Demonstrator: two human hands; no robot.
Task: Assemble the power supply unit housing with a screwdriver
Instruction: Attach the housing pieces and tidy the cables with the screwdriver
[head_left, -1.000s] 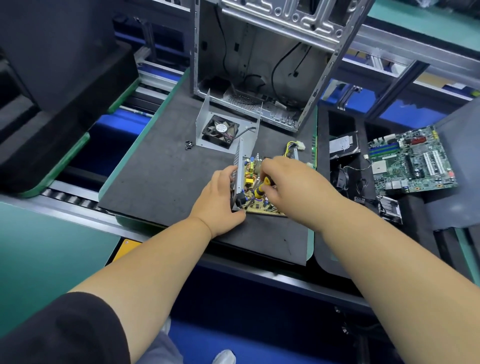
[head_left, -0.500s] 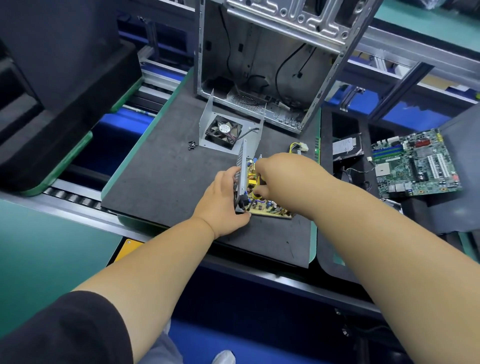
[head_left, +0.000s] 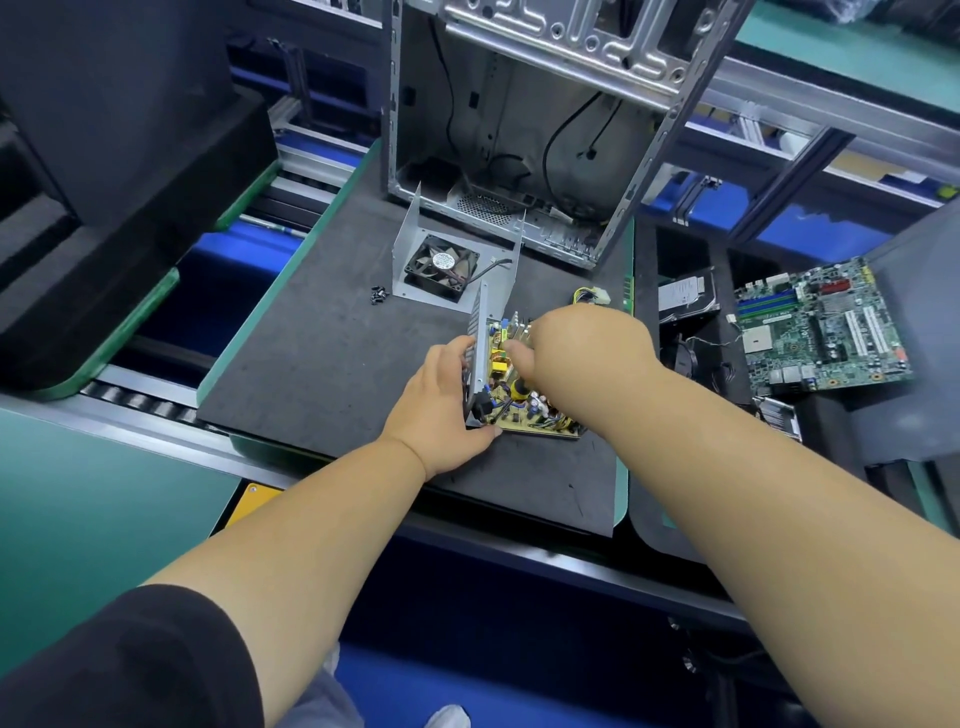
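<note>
Both hands meet over a power supply board (head_left: 524, 410) lying on a dark mat (head_left: 322, 364) that covers the bench. Seen from a head-worn camera, the left hand (head_left: 441, 410) grips the upright perforated metal side panel (head_left: 479, 343) at the board's left edge, thumb curled round the near corner and fingers wrapped behind the panel. The right hand (head_left: 587, 353) hovers over the top of the board with fingers curled downward; a yellow and black screwdriver handle (head_left: 518, 388) shows just beneath it, standing among the components, but the palm hides whether the fingers are clamped on it. The yellow board is crowded with coils, capacitors and wires, and it sits flat on the mat. Beyond the board, farther from the person, lies the other half of the housing, a bent grey cover (head_left: 415, 254) with a black fan (head_left: 441, 266) mounted in it. Just left of that cover is a small cluster of dark screws (head_left: 379, 296). Behind the cover stands an open computer case (head_left: 519, 130) with loose black cables inside. A yellow-wired connector (head_left: 592, 297) rests on the mat beyond the right hand. To the right of the board, off the mat, a green motherboard (head_left: 821, 332) lies on dark foam, with a hard drive (head_left: 685, 293) between it and the mat.
</note>
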